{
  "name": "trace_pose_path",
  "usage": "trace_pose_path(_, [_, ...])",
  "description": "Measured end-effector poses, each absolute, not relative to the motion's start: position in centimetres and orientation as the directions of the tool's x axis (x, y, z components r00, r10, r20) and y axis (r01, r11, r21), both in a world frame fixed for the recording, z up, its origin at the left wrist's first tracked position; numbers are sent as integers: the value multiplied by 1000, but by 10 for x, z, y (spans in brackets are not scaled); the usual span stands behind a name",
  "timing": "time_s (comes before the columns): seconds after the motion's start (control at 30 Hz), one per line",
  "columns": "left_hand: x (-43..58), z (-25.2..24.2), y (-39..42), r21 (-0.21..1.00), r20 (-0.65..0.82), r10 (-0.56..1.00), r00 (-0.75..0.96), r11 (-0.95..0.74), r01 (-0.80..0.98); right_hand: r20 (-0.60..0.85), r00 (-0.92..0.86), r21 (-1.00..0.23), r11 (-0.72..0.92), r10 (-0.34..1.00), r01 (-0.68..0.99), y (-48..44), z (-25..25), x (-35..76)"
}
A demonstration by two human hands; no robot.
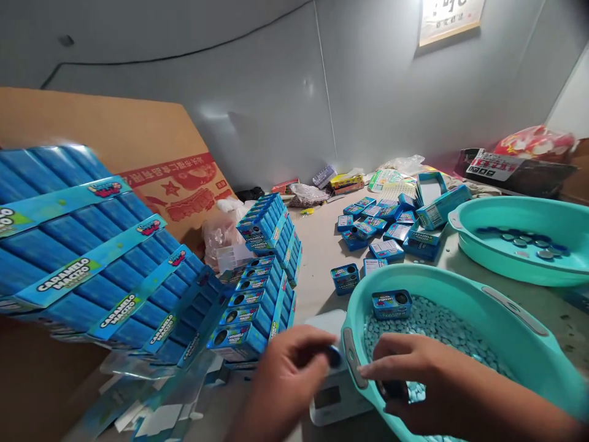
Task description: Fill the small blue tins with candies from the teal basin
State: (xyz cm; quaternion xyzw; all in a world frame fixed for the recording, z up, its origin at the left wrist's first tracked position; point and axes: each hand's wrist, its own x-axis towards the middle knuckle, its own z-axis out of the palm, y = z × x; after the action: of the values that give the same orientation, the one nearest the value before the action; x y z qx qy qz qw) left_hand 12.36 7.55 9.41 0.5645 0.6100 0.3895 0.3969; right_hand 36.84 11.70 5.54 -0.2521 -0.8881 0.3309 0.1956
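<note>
My left hand is curled, with thumb and fingers pinching a small dark round piece that looks like a lid; it is partly hidden. My right hand reaches over the near left rim of a teal basin. Its fingers bend around a dark container, mostly covered by the hand. Small light-blue candies fill the bottom of the basin. On them, against the inner left wall, rests a blue printed candy box with a dark round spot.
Stacked blue display cartons stand at left, before a large cardboard box. More blue boxes line up beside my left hand. Loose boxes lie beyond the basin. A second teal basin holds dark round lids. A white device sits below my hands.
</note>
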Motion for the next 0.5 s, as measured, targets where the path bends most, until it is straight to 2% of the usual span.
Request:
trace_pose_path(0.07, [83, 122, 96, 838, 133, 948, -290, 49, 544, 191, -790, -719, 631, 582, 291, 118, 59, 372])
trace_pose_path(0.13, [41, 145, 128, 694, 262, 867, -424, 136, 707, 206, -762, -722, 621, 614, 305, 122, 59, 375])
trace_pose_path(0.17, [23, 153, 148, 622, 222, 873, -435, 216, 752, 211, -748, -719, 618, 630, 317, 125, 58, 376])
trace_pose_path(0.33, [-25, 151, 228, 507, -32, 877, -479, 427, 749, 239, -701, -703, 618, 672, 353, 139, 47, 381])
trace_pose_path(0.5, [-37, 144, 254, 395, -294, 819, -493, 574, 718, 261, -664, -696, 613, 701, 373, 146, 41, 386])
